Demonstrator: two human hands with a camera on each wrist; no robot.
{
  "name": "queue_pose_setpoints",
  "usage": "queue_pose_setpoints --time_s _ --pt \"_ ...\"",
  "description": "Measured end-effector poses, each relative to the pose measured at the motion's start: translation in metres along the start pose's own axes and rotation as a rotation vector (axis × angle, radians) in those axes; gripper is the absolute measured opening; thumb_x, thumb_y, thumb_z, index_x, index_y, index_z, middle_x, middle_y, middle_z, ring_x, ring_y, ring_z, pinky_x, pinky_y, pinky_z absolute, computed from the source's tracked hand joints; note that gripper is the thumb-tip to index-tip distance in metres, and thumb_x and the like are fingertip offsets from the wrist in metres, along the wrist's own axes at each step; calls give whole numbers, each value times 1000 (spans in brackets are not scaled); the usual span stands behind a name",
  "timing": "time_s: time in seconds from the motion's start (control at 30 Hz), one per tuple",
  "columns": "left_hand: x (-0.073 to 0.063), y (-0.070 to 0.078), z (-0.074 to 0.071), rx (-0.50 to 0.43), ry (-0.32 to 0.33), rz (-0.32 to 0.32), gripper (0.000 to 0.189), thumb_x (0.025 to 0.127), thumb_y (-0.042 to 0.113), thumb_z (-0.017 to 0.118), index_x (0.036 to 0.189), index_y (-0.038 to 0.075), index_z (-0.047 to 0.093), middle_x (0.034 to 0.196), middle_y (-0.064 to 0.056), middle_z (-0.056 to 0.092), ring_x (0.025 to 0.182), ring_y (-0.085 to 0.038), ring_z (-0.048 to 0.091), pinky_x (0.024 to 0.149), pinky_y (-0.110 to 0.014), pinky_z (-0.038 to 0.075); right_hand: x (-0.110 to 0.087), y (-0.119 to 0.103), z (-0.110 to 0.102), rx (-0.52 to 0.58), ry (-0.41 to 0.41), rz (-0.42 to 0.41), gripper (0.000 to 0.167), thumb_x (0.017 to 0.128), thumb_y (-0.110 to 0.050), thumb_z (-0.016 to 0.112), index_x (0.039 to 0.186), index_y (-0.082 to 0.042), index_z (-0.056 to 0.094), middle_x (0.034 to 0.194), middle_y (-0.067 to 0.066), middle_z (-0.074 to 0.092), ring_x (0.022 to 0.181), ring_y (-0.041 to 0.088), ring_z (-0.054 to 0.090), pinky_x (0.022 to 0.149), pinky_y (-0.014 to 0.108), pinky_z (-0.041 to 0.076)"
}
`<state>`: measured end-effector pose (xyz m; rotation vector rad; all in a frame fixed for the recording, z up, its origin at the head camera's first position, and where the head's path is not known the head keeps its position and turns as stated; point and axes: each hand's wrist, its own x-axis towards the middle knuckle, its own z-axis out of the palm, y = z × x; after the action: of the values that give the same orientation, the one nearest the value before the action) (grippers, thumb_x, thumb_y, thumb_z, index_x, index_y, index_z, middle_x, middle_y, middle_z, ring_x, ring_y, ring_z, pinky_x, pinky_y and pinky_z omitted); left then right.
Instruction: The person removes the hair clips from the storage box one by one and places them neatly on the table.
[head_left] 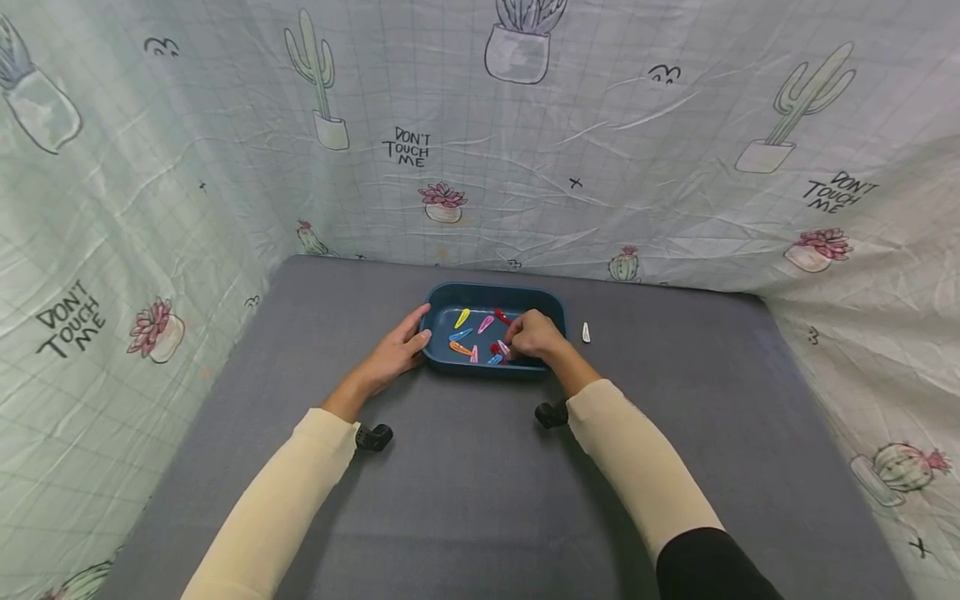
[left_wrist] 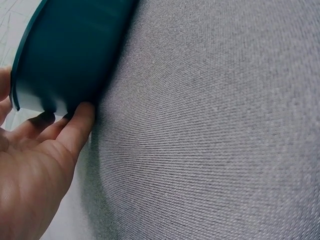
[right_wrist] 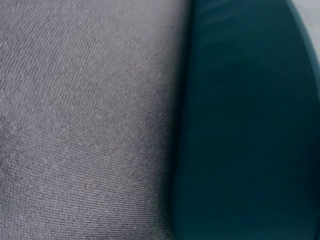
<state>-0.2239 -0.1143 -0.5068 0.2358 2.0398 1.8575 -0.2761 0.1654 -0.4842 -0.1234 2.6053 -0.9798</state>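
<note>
A dark blue-green tray point(head_left: 491, 368) with raised walls holds several colourful snap hair clips, among them a yellow clip point(head_left: 462, 317), an orange clip point(head_left: 460, 347) and a blue clip point(head_left: 461, 334). My left hand point(head_left: 396, 348) grips the tray's left end, its thumb at the rim; in the left wrist view, fingertips press the outer wall point(left_wrist: 60, 60). My right hand point(head_left: 536, 335) reaches over the near right wall with fingers bent down among the clips. A pink clip point(head_left: 504, 347) lies at its fingertips; whether they pinch it is hidden.
A white hair clip point(head_left: 586, 332) lies on the grey cloth-covered table point(head_left: 465, 467), right of the tray. A hanging sheet point(head_left: 480, 117) printed with cacti surrounds the table at the back and sides. The right wrist view shows only tabletop and the tray's outer wall point(right_wrist: 245, 130).
</note>
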Motion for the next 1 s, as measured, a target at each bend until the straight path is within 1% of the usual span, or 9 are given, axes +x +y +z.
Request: queue_pose_setpoints --time_s 0.07,0.2,0.43,0.53,0.67,0.77,0.87,1.0 --pt "0 0 0 2 -3 2 63 116 18 34 170 17 3 177 -13 -5 164 -37 7 125 -65 24 1 1 1 2 3 -4 6 85 1 75 90 -2 78 99 12 74 88 21 60 71 27 48" --pt "-1 -1 0 3 -5 15 63 116 19 35 170 17 3 177 -12 -5 164 -37 7 125 -66 24 4 1 1 -22 1 -27 2 86 -1 79 85 -2 77 93 11 73 83 21 58 65 25 47" --pt "-1 -1 0 7 -3 21 64 115 20 37 170 18 4 177 -12 -5 164 -37 7 125 -65 25 7 4 1 -102 -35 -77 11 89 -5 77 78 -5 77 90 8 73 79 19 58 62 26 46" --pt "-1 -1 1 9 0 18 64 115 20 36 170 18 4 177 -12 -5 164 -37 7 125 -66 25 8 4 1 -138 -28 -104 16 89 -7 77 73 -7 75 83 5 71 76 19 57 62 27 45" --pt "-1 -2 1 6 0 14 64 115 21 37 170 17 3 177 -12 -5 164 -36 7 125 -65 25 7 4 0 -163 -7 -139 18 90 -9 77 71 -8 75 78 2 69 75 18 56 63 27 44" --pt "0 -2 1 -5 -3 15 63 115 20 36 170 17 3 177 -12 -5 164 -36 7 125 -65 25 7 3 0 -142 25 -163 16 87 -6 74 71 -9 77 79 3 72 78 19 57 64 26 44" --pt "0 -1 1 -11 2 16 63 115 19 35 170 17 4 177 -12 -5 164 -36 8 125 -64 25 7 3 -2 -88 65 -168 16 85 -2 73 73 -9 79 82 5 74 79 20 58 62 25 45" --pt "0 -1 1 -15 4 18 63 115 19 35 170 16 4 177 -12 -5 164 -37 8 125 -64 25 6 1 -5 -3 82 -158 14 87 -2 74 75 -7 81 80 7 74 69 18 62 56 24 50"
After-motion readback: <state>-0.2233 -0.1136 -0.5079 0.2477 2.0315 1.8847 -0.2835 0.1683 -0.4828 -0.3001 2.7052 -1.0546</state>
